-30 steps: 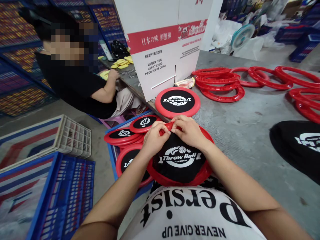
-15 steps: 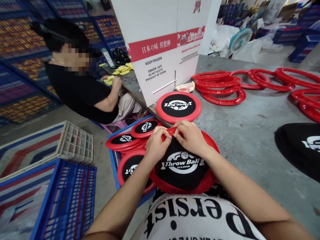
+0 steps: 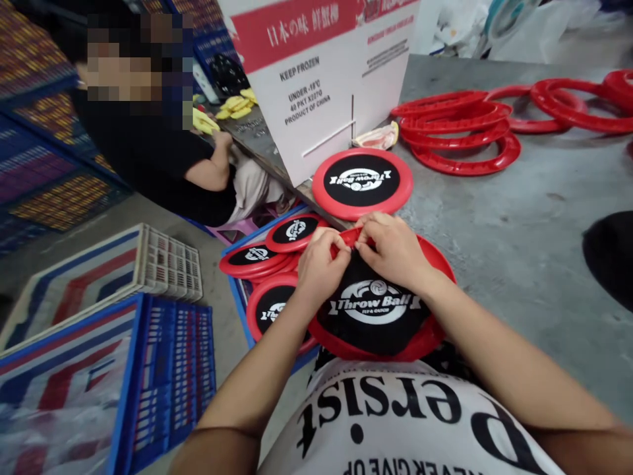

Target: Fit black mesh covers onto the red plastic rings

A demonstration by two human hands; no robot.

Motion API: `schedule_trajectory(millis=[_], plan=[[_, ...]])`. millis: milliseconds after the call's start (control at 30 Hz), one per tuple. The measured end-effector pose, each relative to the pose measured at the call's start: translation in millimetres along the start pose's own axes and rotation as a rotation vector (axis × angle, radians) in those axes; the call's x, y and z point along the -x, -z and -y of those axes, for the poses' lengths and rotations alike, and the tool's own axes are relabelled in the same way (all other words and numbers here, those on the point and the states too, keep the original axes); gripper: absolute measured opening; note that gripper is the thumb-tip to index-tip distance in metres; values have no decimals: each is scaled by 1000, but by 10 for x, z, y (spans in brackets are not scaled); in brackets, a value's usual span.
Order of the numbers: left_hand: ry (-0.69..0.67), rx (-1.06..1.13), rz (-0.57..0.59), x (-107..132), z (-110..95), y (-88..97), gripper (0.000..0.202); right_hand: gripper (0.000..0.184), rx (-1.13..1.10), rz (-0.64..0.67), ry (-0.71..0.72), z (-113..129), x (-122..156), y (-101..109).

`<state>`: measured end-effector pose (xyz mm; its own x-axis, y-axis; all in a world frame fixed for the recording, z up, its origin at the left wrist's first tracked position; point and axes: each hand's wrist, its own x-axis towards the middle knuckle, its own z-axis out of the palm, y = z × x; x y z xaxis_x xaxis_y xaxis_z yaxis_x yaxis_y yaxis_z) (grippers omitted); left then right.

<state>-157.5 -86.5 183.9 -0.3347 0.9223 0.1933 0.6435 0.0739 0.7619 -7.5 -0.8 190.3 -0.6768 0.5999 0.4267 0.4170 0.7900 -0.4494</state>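
A red-rimmed throwing disc (image 3: 374, 321) with a black "Throw Ball" cloth centre rests against my body at the table's edge. My left hand (image 3: 324, 264) pinches the far part of its rim, thumb and fingers closed. Close beside it, my right hand (image 3: 390, 251) pinches the same rim and the edge of the black cloth. The fingertips hide the exact spot where cloth and rim meet. Just beyond my hands, another disc (image 3: 362, 183) lies flat on the table. Left of my hands, several finished-looking discs (image 3: 254, 258) are piled in a blue crate (image 3: 237, 300).
Red rings (image 3: 465, 148) lie stacked on the grey table (image 3: 524, 244). A black cloth piece (image 3: 610, 260) is at right. A white carton panel (image 3: 316, 99) stands upright at the table's left edge. Beyond it a co-worker (image 3: 148, 145) sits handling yellow pieces. Crates (image 3: 171, 369) stand at lower left.
The view has tilted down and shifted left, so things appear higher and further right. Both hands keep their pinch on the disc's rim, with little change in the disc itself.
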Motion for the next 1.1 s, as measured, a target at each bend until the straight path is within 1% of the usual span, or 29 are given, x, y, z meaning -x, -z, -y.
schedule_trajectory(millis=[200,300,467,533,600,667,733,833,933,1000,1033,1100], plan=[[48,-50,67,-17,-18,2,9,15,47,28,-16,-40,-18,-62],[51,-71,66,-2,3,4,7,17,49,46,-23,-30,-26,-66],[17,-110,67,69,1,38,5,16,12,67,-30,5,-4,-34],[-5,-117,85,93,0,56,9,15,-13,66,-16,5,0,-32],[-11,-147,88,110,7,62,16,16,-59,64,28,-7,5,-32],[1,-189,64,123,15,54,18,17,-134,31,79,-30,24,-23],[7,-210,33,134,17,41,17,16,-206,-39,95,-66,63,3],[10,-208,9,156,-5,33,15,15,-233,-127,53,-133,144,60],[10,-204,3,176,-55,38,14,14,-191,-146,27,-167,189,115],[-41,-201,11,182,-99,34,13,11,-127,-129,41,-139,177,160],[-76,-196,16,182,-119,27,12,11,-82,-99,47,-107,162,191],[-141,-161,37,178,-147,-2,10,9,10,25,23,-28,132,271]])
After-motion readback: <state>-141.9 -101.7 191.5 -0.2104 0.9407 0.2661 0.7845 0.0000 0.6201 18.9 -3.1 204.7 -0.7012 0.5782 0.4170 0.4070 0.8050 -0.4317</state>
